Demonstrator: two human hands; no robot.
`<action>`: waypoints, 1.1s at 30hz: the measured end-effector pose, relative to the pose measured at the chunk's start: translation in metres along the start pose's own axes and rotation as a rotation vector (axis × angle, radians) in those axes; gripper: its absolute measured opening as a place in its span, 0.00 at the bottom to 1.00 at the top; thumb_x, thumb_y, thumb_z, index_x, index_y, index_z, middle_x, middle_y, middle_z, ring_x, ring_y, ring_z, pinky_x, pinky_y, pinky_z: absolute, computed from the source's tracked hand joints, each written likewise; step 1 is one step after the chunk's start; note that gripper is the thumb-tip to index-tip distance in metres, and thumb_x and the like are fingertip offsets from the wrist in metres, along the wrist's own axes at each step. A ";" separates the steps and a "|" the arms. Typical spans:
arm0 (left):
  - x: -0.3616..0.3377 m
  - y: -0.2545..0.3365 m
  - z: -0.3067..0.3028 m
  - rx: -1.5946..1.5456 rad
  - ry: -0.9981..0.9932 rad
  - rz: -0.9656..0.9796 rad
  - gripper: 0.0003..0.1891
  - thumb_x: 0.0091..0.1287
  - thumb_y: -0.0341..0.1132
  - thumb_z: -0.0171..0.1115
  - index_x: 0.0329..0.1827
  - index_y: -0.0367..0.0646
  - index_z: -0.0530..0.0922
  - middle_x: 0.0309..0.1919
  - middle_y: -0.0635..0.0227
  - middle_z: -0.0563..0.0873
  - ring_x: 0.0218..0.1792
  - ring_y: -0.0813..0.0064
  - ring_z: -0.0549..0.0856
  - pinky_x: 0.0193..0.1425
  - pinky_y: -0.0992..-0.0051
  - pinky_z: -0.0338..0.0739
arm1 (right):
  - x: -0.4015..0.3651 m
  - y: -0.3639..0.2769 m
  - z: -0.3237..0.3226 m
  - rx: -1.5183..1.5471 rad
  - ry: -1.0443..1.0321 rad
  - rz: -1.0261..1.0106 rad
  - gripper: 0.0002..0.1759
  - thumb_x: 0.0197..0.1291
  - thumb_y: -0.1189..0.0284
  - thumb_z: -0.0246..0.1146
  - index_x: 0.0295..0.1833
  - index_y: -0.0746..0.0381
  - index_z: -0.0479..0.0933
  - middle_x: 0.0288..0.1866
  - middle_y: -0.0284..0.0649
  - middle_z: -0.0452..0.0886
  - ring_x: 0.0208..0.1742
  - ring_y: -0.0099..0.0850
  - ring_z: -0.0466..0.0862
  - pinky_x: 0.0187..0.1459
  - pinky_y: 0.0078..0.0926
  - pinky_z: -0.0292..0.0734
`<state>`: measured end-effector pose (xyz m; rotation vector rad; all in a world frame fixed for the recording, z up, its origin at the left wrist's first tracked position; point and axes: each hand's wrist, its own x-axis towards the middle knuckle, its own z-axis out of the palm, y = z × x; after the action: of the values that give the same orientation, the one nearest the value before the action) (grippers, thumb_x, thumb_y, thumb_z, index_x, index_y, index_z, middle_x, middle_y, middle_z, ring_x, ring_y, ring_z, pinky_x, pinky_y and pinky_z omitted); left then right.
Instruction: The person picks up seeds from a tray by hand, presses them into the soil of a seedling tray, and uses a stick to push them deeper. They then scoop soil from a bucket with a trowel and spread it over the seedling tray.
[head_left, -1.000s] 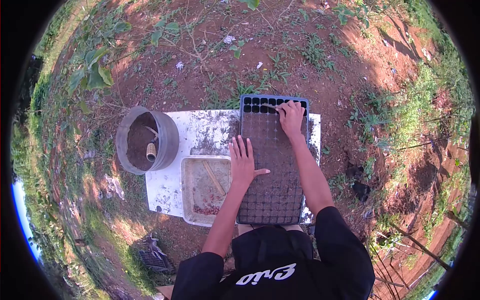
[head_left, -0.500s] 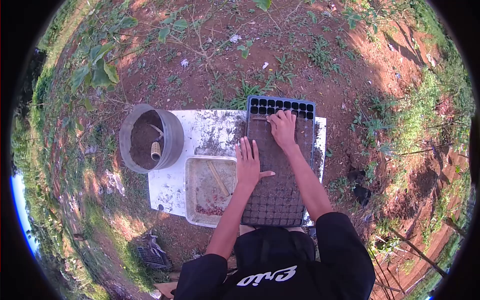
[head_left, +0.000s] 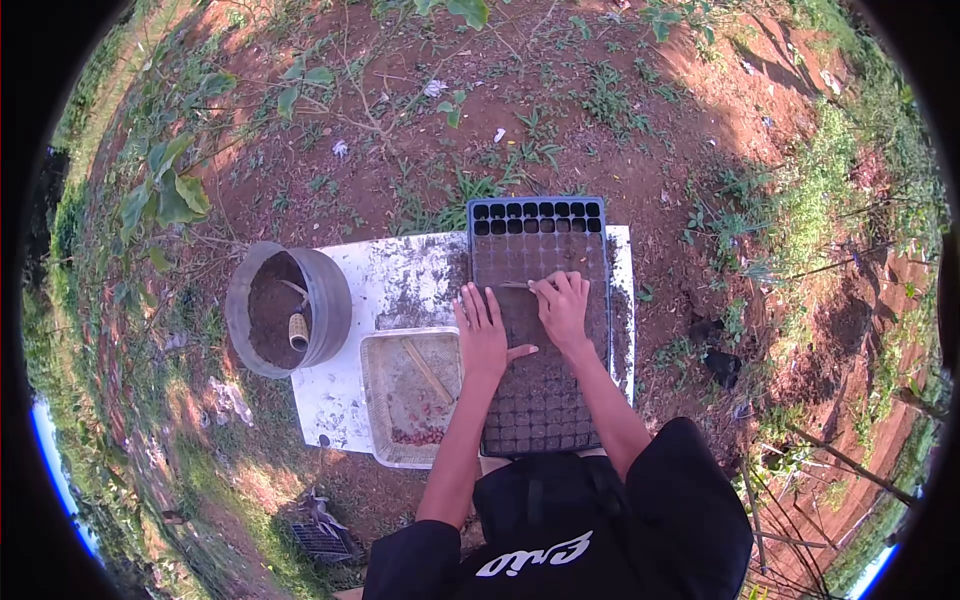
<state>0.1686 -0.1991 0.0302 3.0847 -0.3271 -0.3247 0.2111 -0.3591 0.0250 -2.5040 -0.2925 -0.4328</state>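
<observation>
A black seedling tray (head_left: pixel 600 255) lies lengthwise before me, its cells covered with dark soil except the far rows, which show as open black holes. My right hand (head_left: pixel 565 315) is closed around one end of a thin brown stick (head_left: pixel 514 285), which lies across the soil surface near the middle of the tray. Flat on the tray's left side rests my left hand (head_left: pixel 485 335), fingers extended forward and thumb stretched over the soil. The stick's other end reaches close to the left fingertips. Nearer to me, the cell outlines show through the soil.
Left of the tray, a shallow cream basin (head_left: pixel 368 400) holds a wooden strip (head_left: pixel 428 371) and small reddish seeds (head_left: pixel 418 437). A grey tub (head_left: pixel 335 310) of soil contains a hand tool with a woven-looking handle (head_left: pixel 298 332). All stand on a soil-smudged white board (head_left: pixel 325 405).
My right hand has drawn the stick from the far end of the tray toward me, closer to the left hand. The left hand stays on the tray's left side; the view has shifted slightly.
</observation>
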 end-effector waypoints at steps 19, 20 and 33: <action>-0.003 -0.002 0.003 -0.010 0.046 0.027 0.74 0.44 0.85 0.53 0.77 0.22 0.50 0.76 0.27 0.51 0.80 0.38 0.48 0.80 0.39 0.42 | 0.066 0.093 0.003 -0.078 0.077 0.062 0.03 0.59 0.71 0.67 0.39 0.53 0.85 0.35 0.32 0.74 0.43 0.36 0.73 0.46 0.38 0.64; -0.002 -0.001 0.003 -0.013 0.047 0.031 0.74 0.44 0.85 0.53 0.77 0.21 0.50 0.76 0.27 0.51 0.80 0.38 0.48 0.80 0.39 0.42 | 0.072 0.095 0.004 -0.083 0.088 0.056 0.03 0.58 0.71 0.68 0.38 0.53 0.85 0.35 0.32 0.74 0.43 0.36 0.73 0.47 0.38 0.64; -0.002 -0.001 0.001 -0.020 0.030 0.032 0.74 0.45 0.85 0.53 0.77 0.22 0.50 0.76 0.27 0.50 0.80 0.38 0.47 0.80 0.39 0.41 | -0.036 0.060 -0.061 -0.069 -0.043 0.103 0.09 0.56 0.77 0.69 0.42 0.53 0.86 0.37 0.32 0.77 0.44 0.35 0.74 0.47 0.36 0.64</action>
<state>0.1671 -0.1975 0.0294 3.0582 -0.3700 -0.2790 0.1807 -0.4470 0.0294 -2.5850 -0.1662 -0.3531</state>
